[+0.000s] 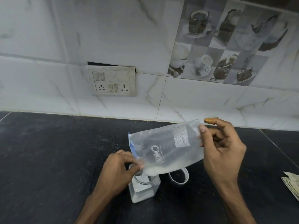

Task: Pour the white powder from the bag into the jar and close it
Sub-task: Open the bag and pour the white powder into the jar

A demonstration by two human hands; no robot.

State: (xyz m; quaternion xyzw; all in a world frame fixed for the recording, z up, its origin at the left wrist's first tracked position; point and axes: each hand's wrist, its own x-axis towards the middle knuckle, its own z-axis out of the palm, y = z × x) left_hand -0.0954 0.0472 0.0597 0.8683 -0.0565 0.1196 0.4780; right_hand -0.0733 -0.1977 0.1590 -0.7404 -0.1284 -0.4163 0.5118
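A clear plastic zip bag (166,147) with a blue seal strip is tilted over an open clear jar (144,189) on the black counter. White powder (161,170) lies along the bag's lower edge and runs toward the jar's mouth; some powder sits in the jar's bottom. My left hand (118,172) pinches the bag's open corner right above the jar. My right hand (221,151) grips the raised bottom end of the bag. The jar's clear lid (178,177) lies on the counter just right of the jar, partly behind the bag.
The black stone counter (56,159) stretches left and forward. A tiled wall with a switch and socket panel (112,80) stands behind. Folded paper (291,183) lies at the right edge.
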